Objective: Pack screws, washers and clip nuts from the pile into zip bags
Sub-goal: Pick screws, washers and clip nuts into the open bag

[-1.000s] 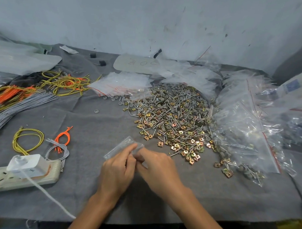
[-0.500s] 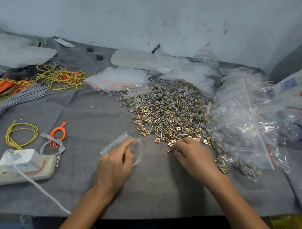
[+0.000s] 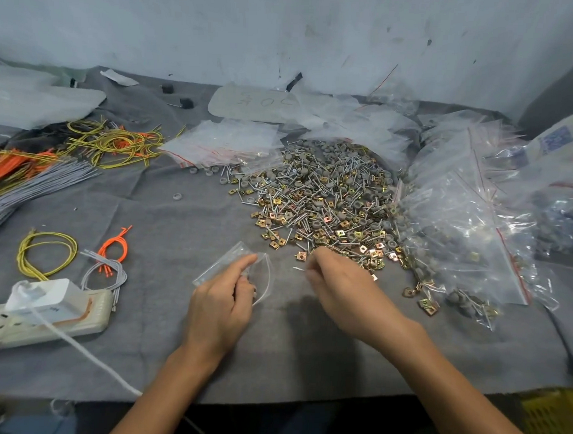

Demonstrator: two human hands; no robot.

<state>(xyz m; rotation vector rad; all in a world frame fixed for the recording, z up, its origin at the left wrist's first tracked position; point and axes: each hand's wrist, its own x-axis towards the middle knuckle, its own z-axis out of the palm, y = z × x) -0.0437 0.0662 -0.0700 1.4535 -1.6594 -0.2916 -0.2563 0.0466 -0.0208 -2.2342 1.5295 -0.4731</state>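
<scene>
Wall: a pale grey-white wall (image 3: 285, 28) is seen behind the table, scuffed and marked with dark specks and scratches.
Corner: at the far right the wall is met by a darker grey surface (image 3: 555, 96).
Table: the top is covered by a creased grey felt-like cloth (image 3: 306, 363).
Below the near edge: darkness is seen, and a yellow slatted crate (image 3: 551, 417) is partly shown at the lower right.
Light: the scene is lit softly and evenly; only faint shadows are cast on the cloth.

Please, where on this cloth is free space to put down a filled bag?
One bare patch of cloth lies between the orange wire loop and the pile, beyond the left hand. Another lies at the near edge, below the filled zip bags, right of the right hand. The pile, the bags and the far-left wires are crowded.
</scene>
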